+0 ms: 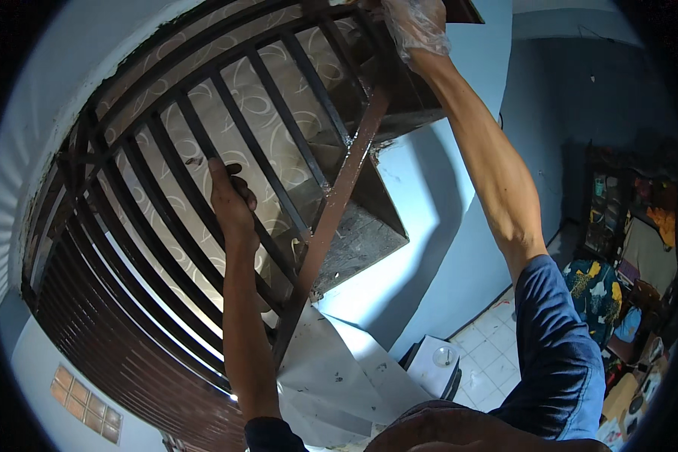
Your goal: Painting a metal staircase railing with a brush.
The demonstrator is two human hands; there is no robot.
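My left hand (233,197) is bare and closed around an upright bar of a dark metal stair railing (237,113), its thumb lying along the bar. At the top edge my right hand (418,26), in a clear plastic glove, is raised by the railing's upper end. The frame cuts off part of it, and I cannot make out its fingers or anything in them. A reddish-brown slanting bottom rail (331,218) joins the bars' lower ends, with pale specks at the joints. Grey, worn stair steps (361,241) show behind it.
Swirl-patterned beige cloth or sheeting (279,98) spreads behind the bars. A light-blue wall (459,226) drops beside the stairs to a white tiled floor (490,354). Below stands a white-topped box (434,360) with a round clear dish. Clutter and a dark patterned bundle (591,297) fill the right side.
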